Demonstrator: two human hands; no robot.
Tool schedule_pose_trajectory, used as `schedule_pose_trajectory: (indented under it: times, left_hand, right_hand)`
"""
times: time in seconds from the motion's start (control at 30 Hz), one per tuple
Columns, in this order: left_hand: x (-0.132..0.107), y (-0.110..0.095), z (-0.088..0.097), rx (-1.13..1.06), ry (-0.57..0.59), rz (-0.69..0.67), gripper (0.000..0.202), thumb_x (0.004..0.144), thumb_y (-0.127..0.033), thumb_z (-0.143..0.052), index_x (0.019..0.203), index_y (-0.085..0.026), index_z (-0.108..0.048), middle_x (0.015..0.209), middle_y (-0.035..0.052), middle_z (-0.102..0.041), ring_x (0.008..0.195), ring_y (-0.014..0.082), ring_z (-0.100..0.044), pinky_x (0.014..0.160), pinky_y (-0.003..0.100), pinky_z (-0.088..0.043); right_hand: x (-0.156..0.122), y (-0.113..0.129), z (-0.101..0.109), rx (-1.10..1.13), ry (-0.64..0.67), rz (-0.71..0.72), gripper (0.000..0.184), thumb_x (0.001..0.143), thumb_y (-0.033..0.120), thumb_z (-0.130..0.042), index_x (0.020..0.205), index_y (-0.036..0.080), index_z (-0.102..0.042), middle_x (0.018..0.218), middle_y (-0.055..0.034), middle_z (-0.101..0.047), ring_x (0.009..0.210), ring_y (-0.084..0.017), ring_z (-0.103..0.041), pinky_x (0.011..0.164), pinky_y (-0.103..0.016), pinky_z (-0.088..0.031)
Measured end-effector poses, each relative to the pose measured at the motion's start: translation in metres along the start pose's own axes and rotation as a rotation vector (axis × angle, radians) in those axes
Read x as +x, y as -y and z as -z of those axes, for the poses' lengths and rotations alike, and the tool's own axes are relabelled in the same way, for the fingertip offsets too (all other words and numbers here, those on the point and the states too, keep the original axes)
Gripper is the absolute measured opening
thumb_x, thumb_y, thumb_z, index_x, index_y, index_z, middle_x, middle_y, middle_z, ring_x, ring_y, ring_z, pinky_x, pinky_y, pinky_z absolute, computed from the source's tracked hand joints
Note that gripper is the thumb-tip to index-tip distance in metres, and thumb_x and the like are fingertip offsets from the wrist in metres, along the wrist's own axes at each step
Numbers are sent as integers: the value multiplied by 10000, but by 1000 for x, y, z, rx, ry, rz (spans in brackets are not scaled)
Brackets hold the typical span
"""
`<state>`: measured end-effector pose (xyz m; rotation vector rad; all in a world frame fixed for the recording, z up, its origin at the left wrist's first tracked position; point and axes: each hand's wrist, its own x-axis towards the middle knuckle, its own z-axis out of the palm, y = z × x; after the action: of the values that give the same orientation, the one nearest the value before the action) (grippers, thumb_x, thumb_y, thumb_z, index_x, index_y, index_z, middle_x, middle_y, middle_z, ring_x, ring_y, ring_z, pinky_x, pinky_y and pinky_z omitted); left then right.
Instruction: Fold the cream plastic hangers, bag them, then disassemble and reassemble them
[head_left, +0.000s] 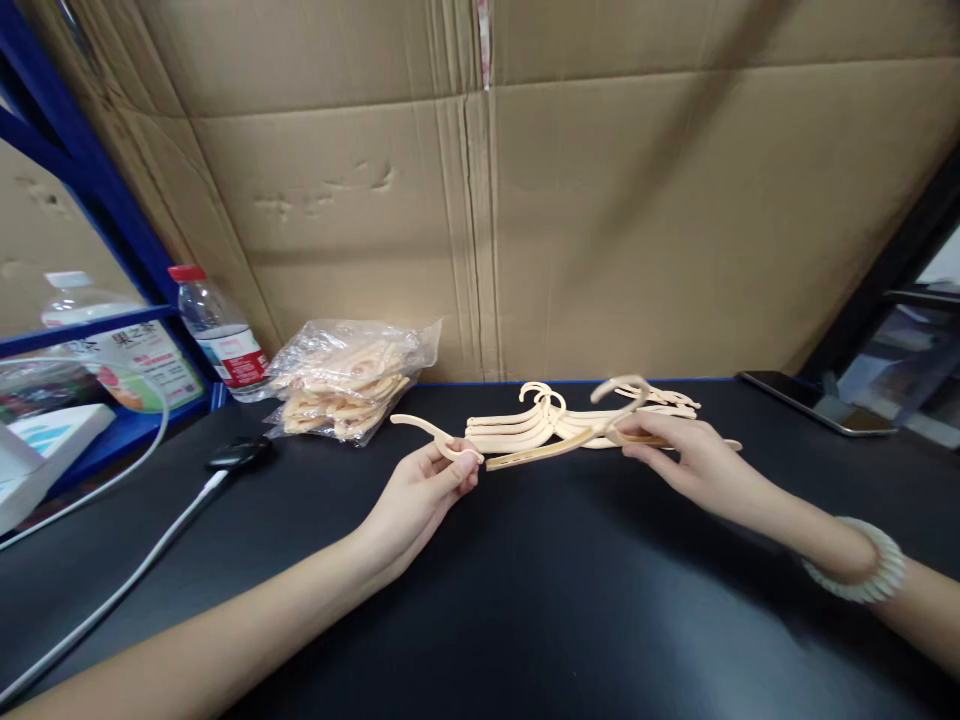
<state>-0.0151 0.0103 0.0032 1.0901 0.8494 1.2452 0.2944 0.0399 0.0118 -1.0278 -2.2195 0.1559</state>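
Note:
Pinched in my left hand (pixel 439 485) is a short, curved beige hanger piece (pixel 420 427), its free end pointing up and to the left. My right hand (pixel 686 455) is closed around the middle of a beige clothes hanger (pixel 544 450), just beside its hook. One arm of that hanger slopes down to the left, and its tip comes close to my left fingertips; whether they touch I cannot tell. Behind it, a row of similar beige hangers (pixel 506 432) lies overlapping on the black table (pixel 525 600), partly hidden by the held hanger and my right hand.
A clear plastic bag (pixel 352 375) of beige hanger parts lies at the back left, beside a red-capped bottle (pixel 225 335). A white cable (pixel 142 565) runs to a black plug-like device (pixel 240 453). A phone (pixel 817 402) rests at right. Cardboard (pixel 637 200) walls the back.

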Motion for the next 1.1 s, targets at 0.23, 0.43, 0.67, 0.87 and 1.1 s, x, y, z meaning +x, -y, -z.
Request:
schedule_pose_trajectory:
  times: [0.23, 0.43, 0.67, 0.87, 1.1]
  left_hand:
    - [-4, -8, -3, -40, 122, 117, 190, 774, -278, -780, 814, -160, -637, 927, 16, -565, 815, 115, -506, 770, 252, -479]
    - [-4, -10, -5, -160, 183, 165, 206, 752, -256, -801, 836, -158, -640, 941, 29, -584, 862, 160, -593, 822, 317, -517]
    - [-4, -9, -2, -173, 201, 171, 167, 801, -247, -759, 869, -141, -651, 828, 28, -598, 806, 151, -626, 807, 298, -531]
    - [-4, -8, -3, -179, 192, 168, 180, 788, -248, -771, 846, -137, -643, 825, 26, -608, 769, 142, -628, 782, 293, -542]
    - [-3, -8, -4, -153, 102, 170, 222, 725, -215, -818, 761, -130, -617, 791, 24, -633, 654, 94, -587, 695, 229, -525]
  right_hand:
    - [0, 13, 7, -35, -56, 42, 130, 933, 265, -491, 905, 213, -607, 852, -21, -680, 762, -161, -632, 698, -264, -497]
    - [-2, 14, 4, -79, -113, 76, 95, 915, 229, -516, 923, 212, -609, 902, -28, -706, 810, -166, -663, 746, -266, -522]
    - [-2, 15, 5, -99, -131, 98, 109, 906, 202, -523, 931, 215, -628, 883, -15, -717, 801, -156, -676, 755, -259, -542]
    - [-3, 16, 4, -99, -148, 142, 112, 903, 168, -533, 954, 216, -620, 886, -10, -714, 805, -145, -671, 757, -246, -545]
    - [-5, 20, 3, -114, -185, 196, 126, 893, 147, -550, 971, 205, -629, 911, -20, -715, 819, -148, -678, 762, -251, -550]
